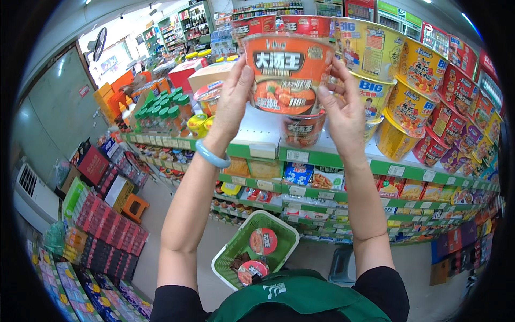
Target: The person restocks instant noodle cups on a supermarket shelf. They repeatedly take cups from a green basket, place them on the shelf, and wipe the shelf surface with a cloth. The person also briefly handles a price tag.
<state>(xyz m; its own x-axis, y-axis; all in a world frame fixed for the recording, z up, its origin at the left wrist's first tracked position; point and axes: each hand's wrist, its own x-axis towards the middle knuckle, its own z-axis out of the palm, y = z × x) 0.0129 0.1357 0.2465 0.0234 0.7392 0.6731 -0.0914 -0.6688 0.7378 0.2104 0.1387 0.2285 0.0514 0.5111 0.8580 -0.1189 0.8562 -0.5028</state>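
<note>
An orange instant noodle tub (287, 74) is raised upright above the top shelf, its printed front towards me. My left hand (237, 90) presses on its left side, with a pale blue bangle at the wrist. On its right side rest the thumb and fingers of my right hand (342, 94). Below it, partly covered, a similar noodle tub (302, 131) stands on the white shelf board (259, 129). Stacked yellow noodle tubs (372, 48) rise just right of my right hand. Behind the held tub, red noodle tubs (307, 25) show only their upper parts.
A green basket (286, 227) holding noodle tubs sits on the floor by my body. Green-lidded jars (173, 112) and yellow tins (197, 124) line the shelf's left end. An orange stool (135, 207) and stacked drink packs (110, 221) stand left; a grey-blue stool (342, 265) is at right.
</note>
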